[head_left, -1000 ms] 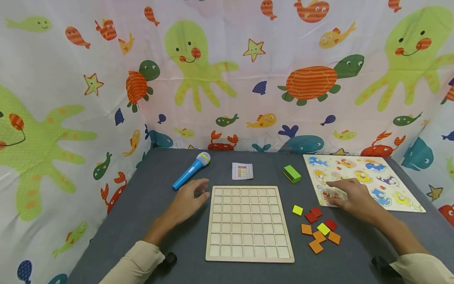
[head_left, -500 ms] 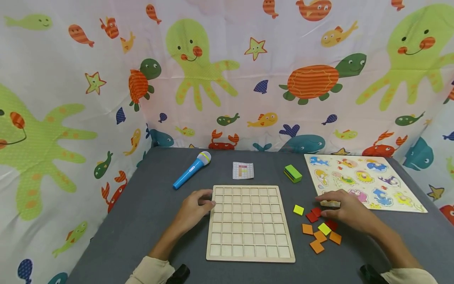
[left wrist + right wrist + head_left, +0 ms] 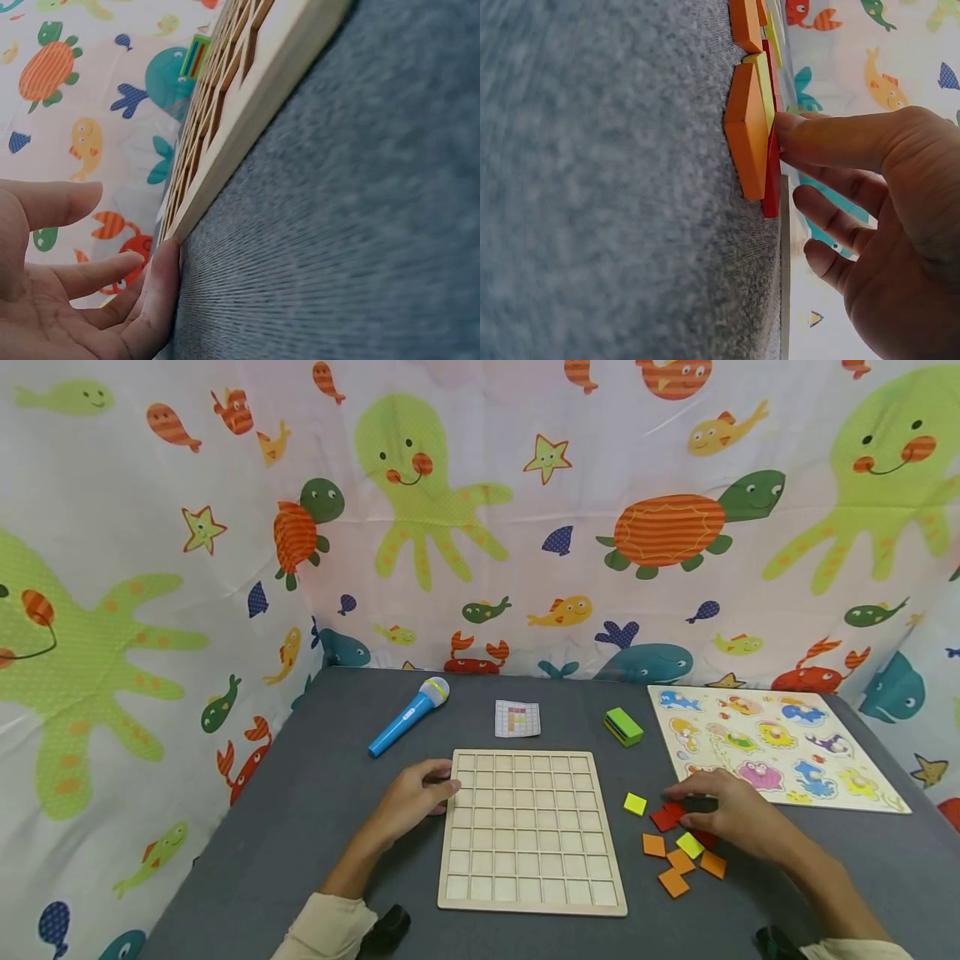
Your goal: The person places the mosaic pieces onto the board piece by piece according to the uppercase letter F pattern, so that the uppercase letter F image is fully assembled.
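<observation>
My left hand (image 3: pixel 412 797) is at the left edge of a wooden grid board (image 3: pixel 528 843), its fingers loosely extended. In the left wrist view, a fingertip (image 3: pixel 166 259) touches the corner of the board's side. Over the loose square tiles at the right is my right hand (image 3: pixel 731 817), thumb and forefinger apart around the red tiles (image 3: pixel 663 819). The right wrist view has the thumb beside a red tile (image 3: pixel 771 184), behind an orange tile (image 3: pixel 746 135); whether it touches is unclear. Yellow tiles (image 3: pixel 635 804) and orange tiles (image 3: pixel 673 883) lie around them.
A blue toy microphone (image 3: pixel 408 718) lies at the back left. Behind the board is a small printed card (image 3: pixel 517 719). A green block stack (image 3: pixel 623 727) stands right of the card. A sea-animal puzzle board (image 3: pixel 795 752) lies far right, partly behind my right hand.
The right hand has come down from over the puzzle board to the red tiles, moving left and nearer. My left hand has moved right and slightly nearer, to the grid board's edge.
</observation>
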The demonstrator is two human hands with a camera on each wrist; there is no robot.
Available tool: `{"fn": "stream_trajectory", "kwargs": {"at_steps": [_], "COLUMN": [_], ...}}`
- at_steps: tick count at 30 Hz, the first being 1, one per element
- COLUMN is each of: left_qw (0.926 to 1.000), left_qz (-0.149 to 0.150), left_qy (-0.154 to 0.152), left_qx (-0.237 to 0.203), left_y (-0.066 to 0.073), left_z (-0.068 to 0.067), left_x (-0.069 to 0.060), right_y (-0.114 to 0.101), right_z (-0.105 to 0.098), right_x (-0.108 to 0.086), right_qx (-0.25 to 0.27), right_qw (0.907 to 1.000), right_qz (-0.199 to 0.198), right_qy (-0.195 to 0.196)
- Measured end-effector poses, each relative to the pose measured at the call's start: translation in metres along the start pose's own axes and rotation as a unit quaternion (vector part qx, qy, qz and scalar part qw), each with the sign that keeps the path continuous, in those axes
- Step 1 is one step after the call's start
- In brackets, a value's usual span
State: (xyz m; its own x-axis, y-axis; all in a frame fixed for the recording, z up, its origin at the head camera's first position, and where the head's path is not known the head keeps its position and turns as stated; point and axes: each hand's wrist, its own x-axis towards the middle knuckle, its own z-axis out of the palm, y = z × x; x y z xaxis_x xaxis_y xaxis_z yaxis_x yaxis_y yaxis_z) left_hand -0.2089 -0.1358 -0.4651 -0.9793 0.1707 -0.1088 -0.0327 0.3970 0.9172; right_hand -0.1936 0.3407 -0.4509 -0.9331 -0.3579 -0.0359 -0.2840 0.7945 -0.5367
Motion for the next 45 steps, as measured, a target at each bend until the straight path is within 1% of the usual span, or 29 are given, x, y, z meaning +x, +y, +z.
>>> {"fn": "stream_trajectory", "kwargs": {"at_steps": [5,10,14,17,22,27,31,36,42,45], "left_qw": [0.9999,0.9996,0.9993,0.9995,0.9998,0.9995,0.9991,0.9992,0.9993,0.9993], "left_qz": [-0.01,-0.02,-0.026,-0.021,-0.012,-0.02,-0.029,-0.025,-0.025,-0.023], "left_qy": [-0.01,-0.022,-0.026,-0.024,-0.008,0.004,0.01,0.01,0.005,0.004], "left_qx": [-0.007,-0.004,0.0,0.005,0.014,0.023,0.028,0.029,0.028,0.03], "left_y": [0.001,0.002,0.002,0.0,-0.004,-0.006,-0.005,-0.005,-0.003,-0.003], "left_z": [-0.004,-0.007,-0.008,-0.007,-0.006,-0.006,-0.006,-0.006,-0.006,-0.006], "left_x": [0.001,0.003,0.006,0.007,0.006,0.006,0.006,0.006,0.005,0.005], "right_y": [0.0,-0.001,-0.001,-0.002,-0.006,-0.017,-0.025,-0.034,-0.045,-0.05], "right_z": [0.002,0.003,0.002,-0.001,-0.004,-0.004,-0.003,0.0,0.006,0.01], "right_x": [0.0,-0.002,-0.003,-0.004,-0.004,0.0,0.007,0.017,0.026,0.029], "right_qx": [-0.013,-0.026,-0.027,-0.03,-0.032,-0.026,-0.032,-0.034,-0.016,-0.004], "right_qw": [0.9999,0.9996,0.9995,0.9994,0.999,0.9991,0.9988,0.9987,0.9983,0.9984], "right_qz": [0.01,0.013,0.013,0.015,0.013,0.014,0.01,-0.011,-0.034,-0.036], "right_qy": [-0.001,0.005,0.005,0.01,0.028,0.032,0.035,0.038,0.045,0.044]}}
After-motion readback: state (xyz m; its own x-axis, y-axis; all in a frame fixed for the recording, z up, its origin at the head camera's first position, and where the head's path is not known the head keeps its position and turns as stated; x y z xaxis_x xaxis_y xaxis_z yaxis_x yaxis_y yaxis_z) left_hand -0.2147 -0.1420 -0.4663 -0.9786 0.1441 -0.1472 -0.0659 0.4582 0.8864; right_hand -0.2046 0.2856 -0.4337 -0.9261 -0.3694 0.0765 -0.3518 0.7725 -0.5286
